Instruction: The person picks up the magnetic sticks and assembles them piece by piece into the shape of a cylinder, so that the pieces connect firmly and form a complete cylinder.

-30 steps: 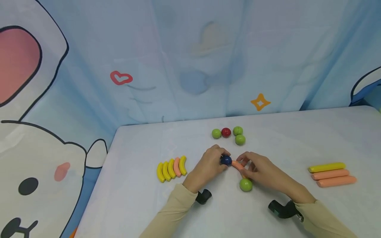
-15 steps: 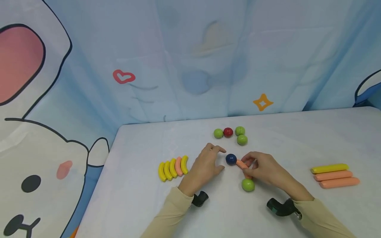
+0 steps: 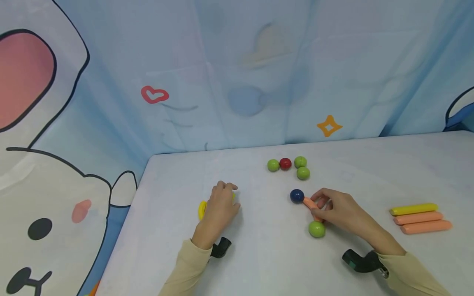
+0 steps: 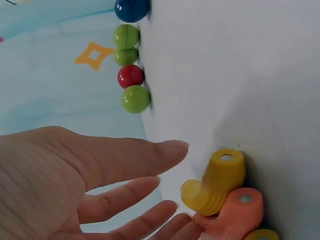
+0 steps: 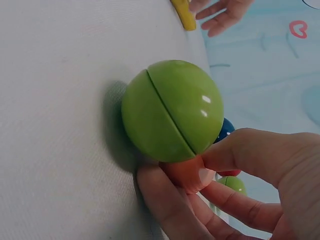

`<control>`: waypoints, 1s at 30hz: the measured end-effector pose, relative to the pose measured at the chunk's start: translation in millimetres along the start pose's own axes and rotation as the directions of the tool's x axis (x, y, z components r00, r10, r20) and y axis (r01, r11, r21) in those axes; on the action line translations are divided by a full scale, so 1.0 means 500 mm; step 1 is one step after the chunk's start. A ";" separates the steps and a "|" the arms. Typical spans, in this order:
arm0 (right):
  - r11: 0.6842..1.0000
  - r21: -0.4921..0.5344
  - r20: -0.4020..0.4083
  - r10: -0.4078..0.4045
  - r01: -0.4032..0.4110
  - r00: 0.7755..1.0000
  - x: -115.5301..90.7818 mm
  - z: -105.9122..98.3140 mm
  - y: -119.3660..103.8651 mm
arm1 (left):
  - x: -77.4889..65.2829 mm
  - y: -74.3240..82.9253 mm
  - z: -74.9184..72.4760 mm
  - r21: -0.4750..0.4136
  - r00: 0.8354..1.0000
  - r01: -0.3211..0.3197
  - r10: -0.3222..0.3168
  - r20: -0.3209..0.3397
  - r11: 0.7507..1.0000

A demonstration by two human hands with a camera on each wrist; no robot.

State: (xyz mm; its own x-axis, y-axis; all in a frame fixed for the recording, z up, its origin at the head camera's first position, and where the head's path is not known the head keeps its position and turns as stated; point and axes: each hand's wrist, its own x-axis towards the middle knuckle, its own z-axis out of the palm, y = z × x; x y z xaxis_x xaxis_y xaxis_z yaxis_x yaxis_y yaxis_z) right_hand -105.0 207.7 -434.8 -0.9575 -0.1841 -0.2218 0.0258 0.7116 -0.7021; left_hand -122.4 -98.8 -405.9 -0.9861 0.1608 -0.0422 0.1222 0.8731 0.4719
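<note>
My right hand (image 3: 338, 209) pinches a short orange piece (image 3: 309, 202) between thumb and fingers. At its far end is a dark blue ball (image 3: 297, 196), and at its near end a grooved green ball (image 5: 172, 110). My left hand (image 3: 220, 207) is over the row of short curved pieces, hiding most of them in the head view. In the left wrist view its thumb and fingers are extended and apart, close beside a yellow curved piece (image 4: 225, 172). An orange curved piece (image 4: 242, 212) lies against that one. Metal discs show on their ends.
Toward the back of the white table (image 3: 259, 255) sit a red ball (image 3: 285, 163) and several green balls (image 3: 303, 173). On the right lie a long yellow stick (image 3: 413, 209) and two orange sticks (image 3: 426, 227). A printed blue curtain (image 3: 237, 74) hangs behind.
My left hand has let go of the blue ball and moved left to the curved pieces. My right hand keeps hold of the orange piece, with the balls at its ends.
</note>
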 end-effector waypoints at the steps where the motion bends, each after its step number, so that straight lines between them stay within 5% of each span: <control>1: 1.000 0.002 0.001 0.001 -0.001 1.000 0.000 0.000 0.001 | -0.002 -0.002 0.001 -0.005 1.000 0.000 0.000 0.000 1.000; 18: 0.998 0.011 -0.011 -0.059 0.059 0.998 -0.004 0.002 0.003 | -0.007 0.023 0.040 -0.053 0.994 -0.006 0.011 0.106 0.999; 30: 0.989 0.050 0.001 -0.140 0.140 0.990 0.011 0.019 -0.021 | 0.013 0.085 0.088 -0.106 0.989 -0.141 0.146 0.038 0.984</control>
State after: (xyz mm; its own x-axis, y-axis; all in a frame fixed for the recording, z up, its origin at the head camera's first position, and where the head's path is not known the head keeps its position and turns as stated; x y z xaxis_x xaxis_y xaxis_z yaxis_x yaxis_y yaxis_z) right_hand -107.6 192.5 -435.0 -0.9516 -0.2822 -0.1219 -0.0939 0.6444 -0.7589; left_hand -118.4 -40.3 -425.0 -0.9526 0.3041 -0.0063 0.2479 0.7881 0.5634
